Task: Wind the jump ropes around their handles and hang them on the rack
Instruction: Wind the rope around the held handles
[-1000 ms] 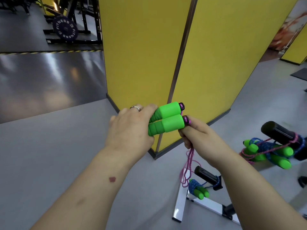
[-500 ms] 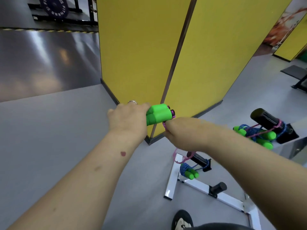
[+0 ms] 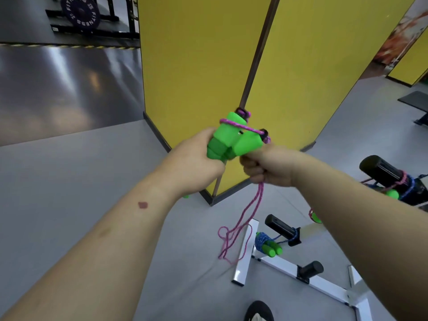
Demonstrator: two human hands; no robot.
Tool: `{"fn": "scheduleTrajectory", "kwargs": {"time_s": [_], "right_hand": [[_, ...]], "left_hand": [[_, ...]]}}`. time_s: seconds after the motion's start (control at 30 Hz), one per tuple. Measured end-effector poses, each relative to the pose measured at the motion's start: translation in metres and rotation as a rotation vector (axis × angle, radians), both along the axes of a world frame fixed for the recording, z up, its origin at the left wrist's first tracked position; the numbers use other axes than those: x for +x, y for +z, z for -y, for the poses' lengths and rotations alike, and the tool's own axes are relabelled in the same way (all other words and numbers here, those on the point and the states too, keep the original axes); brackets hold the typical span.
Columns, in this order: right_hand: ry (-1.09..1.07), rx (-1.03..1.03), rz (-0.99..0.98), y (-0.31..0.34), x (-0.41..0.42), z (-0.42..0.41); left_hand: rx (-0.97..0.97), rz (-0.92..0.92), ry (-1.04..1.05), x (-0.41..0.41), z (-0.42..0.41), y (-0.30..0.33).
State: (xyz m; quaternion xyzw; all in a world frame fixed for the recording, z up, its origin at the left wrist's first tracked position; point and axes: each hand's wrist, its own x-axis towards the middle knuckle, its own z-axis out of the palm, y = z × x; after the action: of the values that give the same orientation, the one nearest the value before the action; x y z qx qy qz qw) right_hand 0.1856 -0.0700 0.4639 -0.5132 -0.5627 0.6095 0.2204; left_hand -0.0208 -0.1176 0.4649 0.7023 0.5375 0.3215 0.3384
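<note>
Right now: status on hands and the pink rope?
Left hand grips green handles. Right hand holds pink rope; one turn wound, slack hanging. Rack below, unobstructed.

Yellow wall (image 3: 196, 66) close ahead, rack (image 3: 287, 266) lower right; open floor (image 3: 69, 193) left.

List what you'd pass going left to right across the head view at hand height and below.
Left hand → green handles → right hand → blue-wound rope on the lower peg → upper peg

txt: "FITNESS" x2, white | on: black weight plate (image 3: 80, 13) | loc: far left, racked
</note>
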Motion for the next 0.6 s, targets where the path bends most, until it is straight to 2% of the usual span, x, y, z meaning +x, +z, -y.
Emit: {"fn": "scheduleTrajectory", "kwargs": {"time_s": [0.07,0.13,0.17,0.23,0.3,0.4,0.47,0.53,0.6], "right_hand": [[0.112,0.101,0.293,0.0,-0.011,0.012],[0.292,0.364,0.766,0.014,-0.02,0.024],[0.393,0.495,0.94,0.022,-0.023,0.028],[0.491,0.628,1.061,0.042,-0.03,0.037],[0.463,0.675,1.018,0.061,-0.031,0.039],[0.391,0.669,0.808,0.077,-0.021,0.03],[0.3,0.544,0.553,0.067,-0.012,0.019],[0.168,0.332,0.268,0.043,-0.004,0.009],[0.084,0.11,0.073,0.017,0.002,0.002]], "left_hand": [[-0.022,-0.072,0.067,0.0,-0.004,-0.005],[-0.05,-0.215,0.117,0.003,-0.005,-0.013],[-0.054,-0.293,0.125,0.005,-0.004,-0.016],[-0.053,-0.425,0.108,0.007,0.0,-0.016],[-0.043,-0.527,0.053,0.007,0.004,-0.014],[-0.033,-0.644,-0.105,0.005,0.006,-0.008],[-0.066,-0.596,-0.207,-0.002,0.007,-0.001],[-0.097,-0.479,-0.257,-0.009,0.007,0.005],[-0.103,-0.349,-0.265,-0.016,0.006,0.007]]}}
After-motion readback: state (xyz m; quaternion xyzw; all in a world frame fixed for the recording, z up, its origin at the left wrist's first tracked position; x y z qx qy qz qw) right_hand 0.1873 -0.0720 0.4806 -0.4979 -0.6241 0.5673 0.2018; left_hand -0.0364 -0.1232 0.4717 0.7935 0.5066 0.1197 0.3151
